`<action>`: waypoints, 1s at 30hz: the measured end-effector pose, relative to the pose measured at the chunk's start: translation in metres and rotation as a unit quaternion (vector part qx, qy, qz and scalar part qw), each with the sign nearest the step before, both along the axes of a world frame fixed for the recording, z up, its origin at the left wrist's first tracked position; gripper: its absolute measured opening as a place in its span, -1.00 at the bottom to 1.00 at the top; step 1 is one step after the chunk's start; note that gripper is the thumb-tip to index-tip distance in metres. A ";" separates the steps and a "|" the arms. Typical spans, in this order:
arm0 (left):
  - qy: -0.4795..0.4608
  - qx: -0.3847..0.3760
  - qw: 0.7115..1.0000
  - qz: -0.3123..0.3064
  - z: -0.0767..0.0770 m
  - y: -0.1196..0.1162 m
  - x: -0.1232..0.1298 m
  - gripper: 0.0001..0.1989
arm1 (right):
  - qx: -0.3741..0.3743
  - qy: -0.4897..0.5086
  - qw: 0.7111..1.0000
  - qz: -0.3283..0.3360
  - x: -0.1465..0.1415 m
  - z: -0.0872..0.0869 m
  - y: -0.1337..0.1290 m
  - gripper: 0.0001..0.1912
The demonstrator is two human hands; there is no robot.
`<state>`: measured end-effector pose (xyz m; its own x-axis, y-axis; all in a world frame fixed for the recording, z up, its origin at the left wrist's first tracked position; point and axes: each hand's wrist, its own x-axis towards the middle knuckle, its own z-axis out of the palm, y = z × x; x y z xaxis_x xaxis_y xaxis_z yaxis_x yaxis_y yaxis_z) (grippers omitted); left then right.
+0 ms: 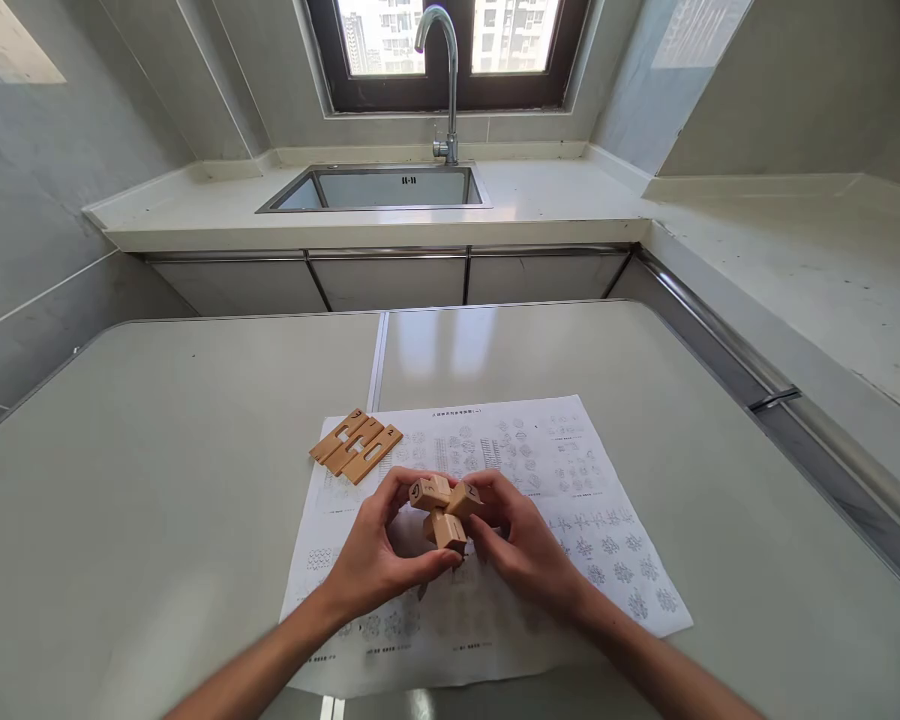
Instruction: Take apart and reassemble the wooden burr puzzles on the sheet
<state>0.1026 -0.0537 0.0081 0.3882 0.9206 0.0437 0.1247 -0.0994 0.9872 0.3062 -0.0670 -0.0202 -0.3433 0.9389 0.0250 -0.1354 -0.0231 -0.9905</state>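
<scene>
Several interlocked wooden blocks (pixel 444 508), some with dark marks on their ends, are held up between both hands over a printed sheet. My left hand (pixel 390 545) grips them from the left, its thumb at the lower block and its fingers behind. From the right, my right hand (pixel 511 530) holds the same blocks with thumb and fingers. Beneath the hands lies the large white sheet (pixel 570 470) with small printed diagrams. Three flat wooden pieces with slots (pixel 355 445) lie side by side at the sheet's upper left corner.
The pale table (pixel 195 450) has a seam running down its middle. Beyond it are a white counter (pixel 547 195), a sink (pixel 375 188) with a tall faucet (pixel 451 90), and a window. A ledge (pixel 817 270) runs along the right.
</scene>
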 end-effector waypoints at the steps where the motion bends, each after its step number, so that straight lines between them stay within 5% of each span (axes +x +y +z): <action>1: 0.000 0.000 1.000 0.000 0.000 0.000 0.000 -0.48 | -0.003 0.000 1.000 -0.008 -0.002 -0.001 -0.001 -0.78; 15: -0.043 -0.029 0.999 0.000 -0.008 0.003 -0.003 -0.46 | -0.068 0.109 0.987 0.100 0.004 0.010 0.001 -0.58; 30: -0.095 -0.073 0.992 0.048 -0.003 0.009 -0.004 -0.39 | -0.012 0.011 1.000 -0.012 0.006 0.008 0.007 -0.80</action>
